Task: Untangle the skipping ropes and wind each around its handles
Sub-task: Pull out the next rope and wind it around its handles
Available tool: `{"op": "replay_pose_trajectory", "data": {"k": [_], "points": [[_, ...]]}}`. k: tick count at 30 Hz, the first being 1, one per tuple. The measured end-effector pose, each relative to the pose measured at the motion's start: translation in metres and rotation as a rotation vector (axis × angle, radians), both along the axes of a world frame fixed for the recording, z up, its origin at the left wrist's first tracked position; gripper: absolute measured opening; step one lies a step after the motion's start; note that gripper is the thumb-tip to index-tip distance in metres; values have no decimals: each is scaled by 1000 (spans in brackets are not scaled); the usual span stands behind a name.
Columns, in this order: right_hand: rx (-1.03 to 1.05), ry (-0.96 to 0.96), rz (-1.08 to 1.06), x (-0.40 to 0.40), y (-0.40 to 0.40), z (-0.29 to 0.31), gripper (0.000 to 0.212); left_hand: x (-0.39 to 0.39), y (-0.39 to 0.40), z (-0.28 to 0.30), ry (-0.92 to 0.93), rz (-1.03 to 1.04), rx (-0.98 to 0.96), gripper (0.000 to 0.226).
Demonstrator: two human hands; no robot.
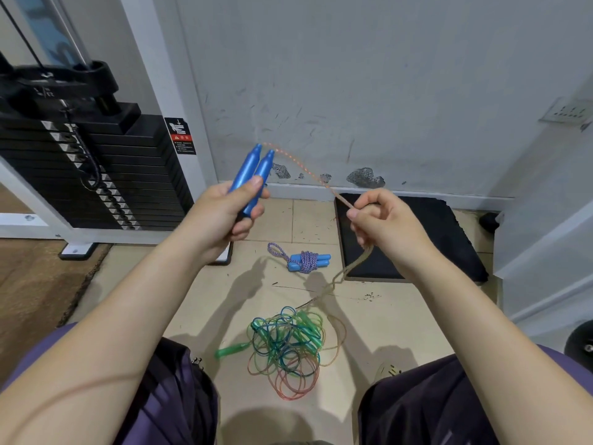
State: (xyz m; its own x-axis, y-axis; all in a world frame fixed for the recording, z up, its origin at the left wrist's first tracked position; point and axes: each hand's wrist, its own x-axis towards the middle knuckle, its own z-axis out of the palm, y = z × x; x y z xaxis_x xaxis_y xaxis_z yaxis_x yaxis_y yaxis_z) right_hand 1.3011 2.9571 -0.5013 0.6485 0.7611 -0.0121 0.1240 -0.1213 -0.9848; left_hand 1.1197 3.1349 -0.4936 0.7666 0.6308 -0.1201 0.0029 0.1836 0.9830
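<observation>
Left hand: the person's left hand [229, 213] is curled round a pair of glossy blue plastic handles [253, 178], thumb laid across the front and fingers wrapped behind; the handles lie side by side and tilt up and to the right, tapered tips far from the body.
Right hand: the right hand [382, 223] pinches a thin orange speckled rope [308, 171] between thumb and forefinger, the other fingers loosely curled beneath.
Rope above the fingers: it leaves the tips of the blue handles, arcs right and down, and enters the pinch from the upper left, blurred along this stretch.
Rope below the fingers: it drops out under the right palm, hangs in a loose twisted run and reaches the floor just beside the tangle.
Tangle: a heap of clear green, blue and orange plastic rope [285, 346] lies on the beige tiled floor [394, 319], near, between the person's knees, with a translucent green handle [231, 349] sticking out to its left.
Wound rope: a light blue pair of handles wrapped in purple and white braided cord [306, 261] rests on the tiles farther off, between the two hands, one loop poking out left.
Surroundings: a black weight stack [96, 175] stands far left; a black pad [414, 239] lies far right against the grey wall [353, 75].
</observation>
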Motion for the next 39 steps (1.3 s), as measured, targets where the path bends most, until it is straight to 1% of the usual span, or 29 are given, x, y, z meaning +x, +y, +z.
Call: {"op": "replay_pose_trajectory", "data": {"k": [2,4,6,9,11,15,19,20,21,22,24,25,27,29,31,32,35,39], "points": [[-83,-109,24,-1,1,-2,7,1,0,-5,104,10,93,23],[-159,-181,130,-7,1,0,6,2,-1,-11,246,-73,196,16],[-207,-233,222,-15,1,0,7,3,-3,-17,394,-197,311,18],[-177,-254,264,-24,4,-1,8,4,-11,-21,569,-374,510,25],[-142,-253,277,-28,6,-1,10,5,-20,-19,604,-497,557,28],[-97,-292,282,-33,10,-1,17,6,-34,-14,608,-696,524,39],[-53,-282,285,-35,10,-1,22,8,-43,-15,571,-749,457,57],[-51,-290,287,-36,10,-2,23,9,-45,-16,567,-764,463,57],[-52,-298,290,-36,9,-2,22,10,-46,-16,559,-780,468,52],[-50,-301,294,-36,9,-2,22,10,-46,-16,544,-794,458,42],[-28,-274,300,-34,8,-2,21,9,-45,-12,483,-800,376,23],[-15,-237,303,-32,7,0,19,8,-43,-10,441,-793,321,19],[-7,-131,326,-29,4,5,12,6,-39,-7,363,-754,223,19],[-57,-28,379,-28,0,9,6,5,-35,-5,310,-713,153,19],[-121,67,443,-27,-2,9,8,4,-33,-5,300,-668,111,21],[-136,84,456,-27,-3,8,10,3,-31,-5,316,-641,118,22],[-108,16,388,-28,-1,5,10,2,-28,-5,358,-539,193,16],[-64,-145,257,-30,2,1,6,6,-30,-8,287,-443,136,22]]}}
